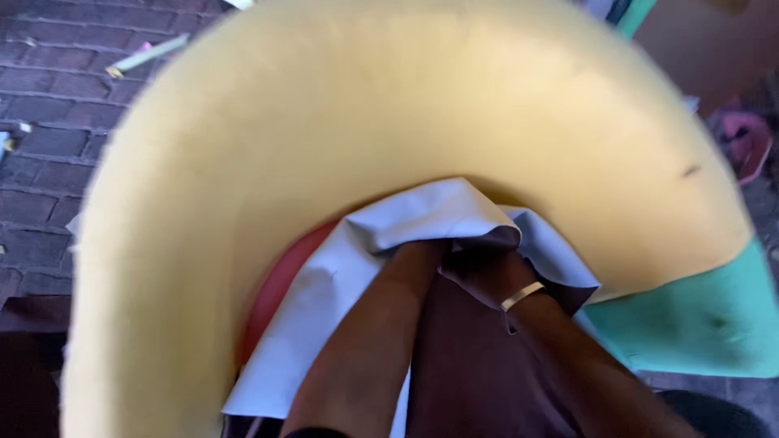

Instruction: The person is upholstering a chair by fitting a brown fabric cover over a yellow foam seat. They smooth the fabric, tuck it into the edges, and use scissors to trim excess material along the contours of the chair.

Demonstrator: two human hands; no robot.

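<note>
A large curved piece of yellow foam (389, 105) wraps around the front of me like a chair back. Inside its curve lies a sheet of covering material, pale grey-white on one side (324, 300) and dark brown on the other (471, 365). My left hand (422, 255) reaches forward under the folded edge of the sheet, fingers hidden by it. My right hand (519, 284), with a gold ring on one finger, grips the brown fold beside it. A red surface (280, 280) shows below the sheet at the left.
A green foam piece (698, 316) joins the yellow foam at the right. Dark brick paving (40, 146) lies at the left with a pale strip (150, 53) on it. A pink object (746, 138) sits at the far right.
</note>
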